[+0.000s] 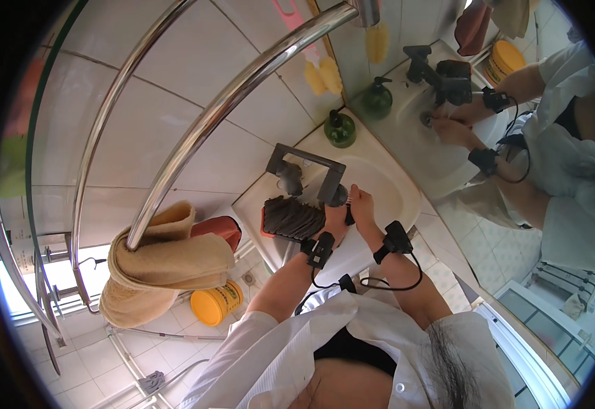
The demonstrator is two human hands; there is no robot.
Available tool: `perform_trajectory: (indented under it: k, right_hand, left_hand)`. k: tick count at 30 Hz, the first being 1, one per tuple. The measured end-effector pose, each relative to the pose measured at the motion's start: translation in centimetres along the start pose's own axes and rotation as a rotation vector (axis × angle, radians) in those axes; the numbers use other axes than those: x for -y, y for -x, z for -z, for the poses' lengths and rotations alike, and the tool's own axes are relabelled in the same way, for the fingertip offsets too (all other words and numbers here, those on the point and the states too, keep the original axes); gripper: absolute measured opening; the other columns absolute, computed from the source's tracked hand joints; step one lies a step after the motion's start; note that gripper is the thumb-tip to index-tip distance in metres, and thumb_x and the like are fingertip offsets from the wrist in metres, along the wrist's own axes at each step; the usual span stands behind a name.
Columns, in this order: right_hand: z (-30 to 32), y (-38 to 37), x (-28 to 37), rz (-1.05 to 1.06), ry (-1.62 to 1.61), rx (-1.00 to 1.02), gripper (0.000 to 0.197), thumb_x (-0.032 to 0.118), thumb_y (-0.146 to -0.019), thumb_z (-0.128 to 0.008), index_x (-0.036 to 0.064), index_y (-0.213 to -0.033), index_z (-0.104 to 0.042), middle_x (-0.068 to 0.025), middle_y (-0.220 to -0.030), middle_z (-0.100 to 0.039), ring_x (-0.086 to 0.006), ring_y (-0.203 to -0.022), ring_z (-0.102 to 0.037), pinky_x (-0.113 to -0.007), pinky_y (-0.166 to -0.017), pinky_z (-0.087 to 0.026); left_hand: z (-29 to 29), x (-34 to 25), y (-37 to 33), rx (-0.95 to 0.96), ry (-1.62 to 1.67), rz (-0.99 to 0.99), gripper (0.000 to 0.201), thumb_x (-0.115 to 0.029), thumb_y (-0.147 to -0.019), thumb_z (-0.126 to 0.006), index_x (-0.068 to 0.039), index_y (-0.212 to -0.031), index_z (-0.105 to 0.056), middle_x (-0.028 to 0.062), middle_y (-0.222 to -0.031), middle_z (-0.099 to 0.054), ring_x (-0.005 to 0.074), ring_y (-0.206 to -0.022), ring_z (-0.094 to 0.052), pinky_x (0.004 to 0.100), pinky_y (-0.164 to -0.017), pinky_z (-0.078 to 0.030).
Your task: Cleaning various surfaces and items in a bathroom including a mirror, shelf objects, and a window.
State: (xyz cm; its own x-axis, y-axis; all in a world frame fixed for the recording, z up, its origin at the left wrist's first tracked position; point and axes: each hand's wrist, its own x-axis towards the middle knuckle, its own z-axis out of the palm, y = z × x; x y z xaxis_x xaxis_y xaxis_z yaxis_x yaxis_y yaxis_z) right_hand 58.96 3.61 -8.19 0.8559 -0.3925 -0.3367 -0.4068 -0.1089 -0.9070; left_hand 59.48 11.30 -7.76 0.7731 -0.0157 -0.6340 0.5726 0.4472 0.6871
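Both hands are close together over the white washbasin (pixel 386 178), beneath the dark grey angular faucet (pixel 314 163). My left hand (pixel 336 223) is just below the faucet's round outlet; its fingers are mostly hidden. My right hand (pixel 362 208) is beside it with fingers bent and pressed together; what they hold, if anything, is hidden. A small dark patch shows between the hands, too unclear to name. Left of my left hand, a dark grey shaggy pad with an orange edge (pixel 294 218) rests at the basin's side. The mirror (pixel 440 160) reflects both hands low in the basin.
A green pump bottle (pixel 340 129) stands at the basin's back corner. Chrome rails (pixel 209 116) cross the upper left, with a beige towel (pixel 168 262) over one. A yellow bucket (pixel 217 303) lies below. Cabled black devices (pixel 397 237) are strapped on both wrists.
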Motion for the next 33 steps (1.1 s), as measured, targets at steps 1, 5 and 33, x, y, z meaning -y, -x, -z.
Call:
perform_trajectory:
  k: [1,5,33]
  right_hand:
    - [0.3,-0.8,-0.8,-0.214,-0.031,0.086,0.035,0.033,-0.093,-0.048,0.0019,-0.089,-0.064,-0.0145,-0.074,-0.06,-0.0289,-0.069,-0.06,-0.041,-0.065,-0.047]
    - [1.1,-0.4,-2.8,-0.341,-0.554,0.138,0.032,0.035,-0.091,-0.051,0.0064,-0.097,-0.065,-0.0066,-0.081,-0.06,-0.0176,-0.072,-0.058,-0.036,-0.065,-0.048]
    - [0.0,2.5,3.3,0.244,0.108,0.031,0.02,0.017,-0.09,-0.048,-0.0009,-0.095,-0.055,-0.0274,-0.085,-0.061,-0.0461,-0.087,-0.058,-0.049,-0.069,-0.046]
  left_hand:
    - [-0.2,0.1,-0.2,0.004,0.0,0.001,0.013,-0.013,-0.089,-0.061,-0.012,-0.1,-0.055,0.001,-0.091,-0.058,0.0138,-0.086,-0.058,0.0316,-0.07,-0.048]
    - [2.0,0.5,-1.6,-0.038,-0.12,-0.064,0.021,-0.015,-0.091,-0.055,-0.012,-0.112,-0.053,0.0019,-0.098,-0.057,0.0143,-0.09,-0.058,0.0299,-0.074,-0.048]
    - [0.1,-2.4,0.6,0.086,0.264,0.201,0.009,-0.02,-0.086,-0.062,-0.013,-0.087,-0.057,0.0005,-0.084,-0.059,0.0143,-0.08,-0.059,0.0342,-0.067,-0.049]
